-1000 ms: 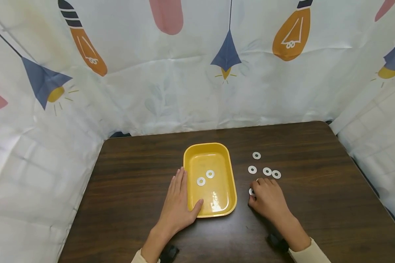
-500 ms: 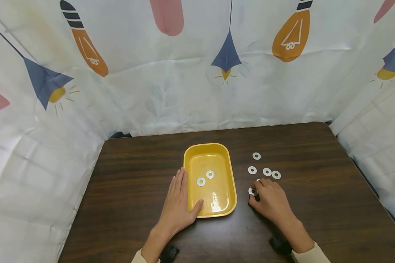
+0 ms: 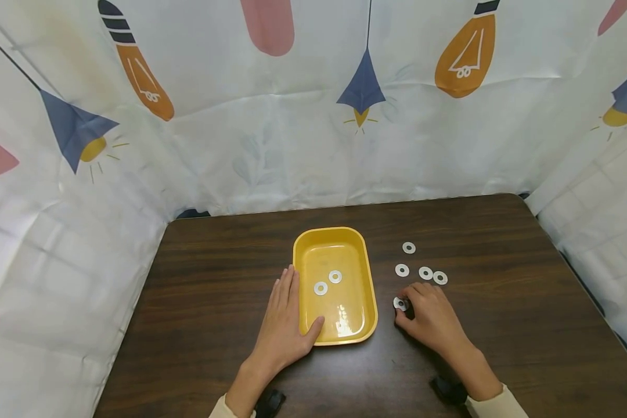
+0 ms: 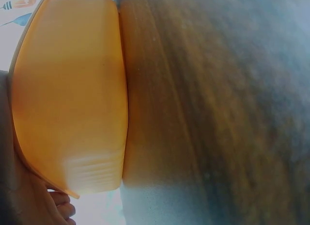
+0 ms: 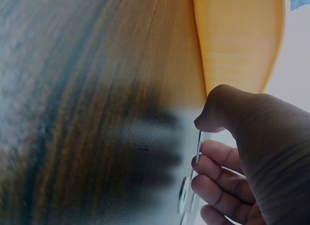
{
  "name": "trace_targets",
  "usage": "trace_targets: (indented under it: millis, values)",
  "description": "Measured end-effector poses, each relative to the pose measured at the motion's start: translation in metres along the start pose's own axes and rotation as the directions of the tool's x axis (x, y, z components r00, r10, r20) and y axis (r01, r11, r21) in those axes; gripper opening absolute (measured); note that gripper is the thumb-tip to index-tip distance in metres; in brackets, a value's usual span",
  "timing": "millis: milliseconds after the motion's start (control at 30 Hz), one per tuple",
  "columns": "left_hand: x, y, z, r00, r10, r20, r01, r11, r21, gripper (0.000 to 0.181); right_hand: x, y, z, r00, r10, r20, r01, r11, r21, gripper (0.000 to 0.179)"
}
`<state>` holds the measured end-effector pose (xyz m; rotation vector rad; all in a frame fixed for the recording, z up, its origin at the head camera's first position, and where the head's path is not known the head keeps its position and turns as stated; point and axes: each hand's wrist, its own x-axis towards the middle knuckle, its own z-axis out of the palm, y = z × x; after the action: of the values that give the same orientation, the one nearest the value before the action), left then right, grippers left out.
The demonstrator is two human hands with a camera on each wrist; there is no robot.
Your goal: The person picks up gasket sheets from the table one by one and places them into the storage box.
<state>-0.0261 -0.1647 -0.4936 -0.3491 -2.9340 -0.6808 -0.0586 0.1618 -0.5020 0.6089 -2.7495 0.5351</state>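
My right hand [image 3: 432, 320] pinches a flat white washer [image 3: 400, 303] between thumb and fingers, close over the table right of the yellow tray [image 3: 373, 302]. The right wrist view shows that washer [image 5: 199, 145] edge-on, with the thumb at one end and a fingertip at the other. Another washer [image 5: 182, 196] lies beside those fingers on the table. My left hand [image 3: 282, 325] rests along the tray's left rim, fingers straight, its thumb over the near left corner. Inside the tray lie two washers, one [image 3: 320, 288] left of and nearer than the other [image 3: 335, 277].
Several loose washers lie beyond my right hand: one farthest back [image 3: 409, 248], one [image 3: 402, 270] nearer, and a pair [image 3: 425, 273] side by side. The dark wooden table [image 3: 214, 261] ends at a white curtain [image 3: 292, 157] printed with lamps and bulbs.
My right thumb and fingers have closed on the washer, which has shifted slightly. The washer edge that showed just beyond the fingertips is now hidden. My left hand and the tray stay put.
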Motion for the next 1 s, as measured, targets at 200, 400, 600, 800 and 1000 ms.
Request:
trace_targets:
  millis: [200,400,600,800,1000]
  values:
    - [0.000,0.000,0.000,1.000,-0.004,0.010,0.004,1.000,-0.002,0.103,0.001,0.000,0.000,1.000,-0.010,-0.006,0.010,1.000,0.005,0.021]
    - [0.000,0.000,-0.001,1.000,0.000,0.010,0.000,1.000,0.002,0.103,0.005,0.000,-0.002,0.999,-0.029,-0.020,0.030,0.999,0.029,0.021]
    - [0.000,0.000,-0.001,1.000,0.001,0.008,-0.001,1.000,0.000,0.104,0.008,0.000,-0.005,0.998,-0.041,-0.040,0.043,0.998,0.055,0.023]
    - [-0.001,0.000,0.000,0.999,0.019,-0.026,-0.019,1.000,0.003,0.104,0.013,-0.002,-0.008,0.999,-0.034,-0.038,0.036,0.997,0.063,0.022]
    - [-0.001,0.001,0.001,0.999,0.031,-0.041,-0.030,0.999,0.011,0.104,0.020,-0.001,-0.012,0.998,-0.046,-0.052,0.049,0.997,0.065,0.022]
